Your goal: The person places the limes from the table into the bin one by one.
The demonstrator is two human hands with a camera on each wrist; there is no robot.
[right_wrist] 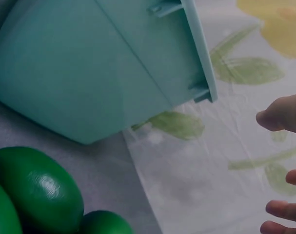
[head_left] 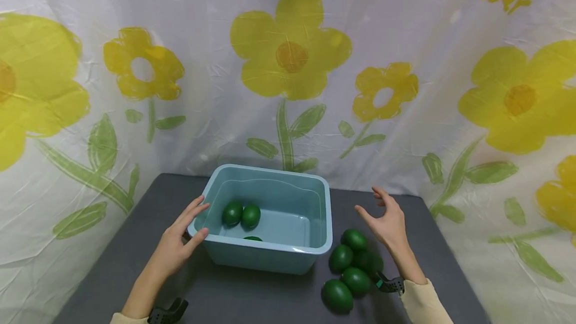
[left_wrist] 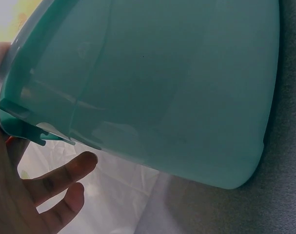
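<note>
A light blue plastic bin (head_left: 270, 259) stands on the table, with two dark green, avocado-like fruits (head_left: 251, 216) in its left part and a third mostly hidden behind the front wall. At the bin's left front corner, my left hand (head_left: 173, 244) rests on the rim, fingers spread and loosely extended. To the right of the bin my right hand (head_left: 388, 224) hovers in the air, thumb apart from the fingers, holding nothing. Below it lies a cluster of several glossy green fruits (head_left: 337, 296), also seen as green fruits (right_wrist: 40, 190) in the right wrist view.
The dark grey table (head_left: 252, 299) carries the bin and the fruits. A white curtain (head_left: 202, 129) printed with yellow flowers hangs behind and along both sides. Both wrists wear a black strap (head_left: 168, 312).
</note>
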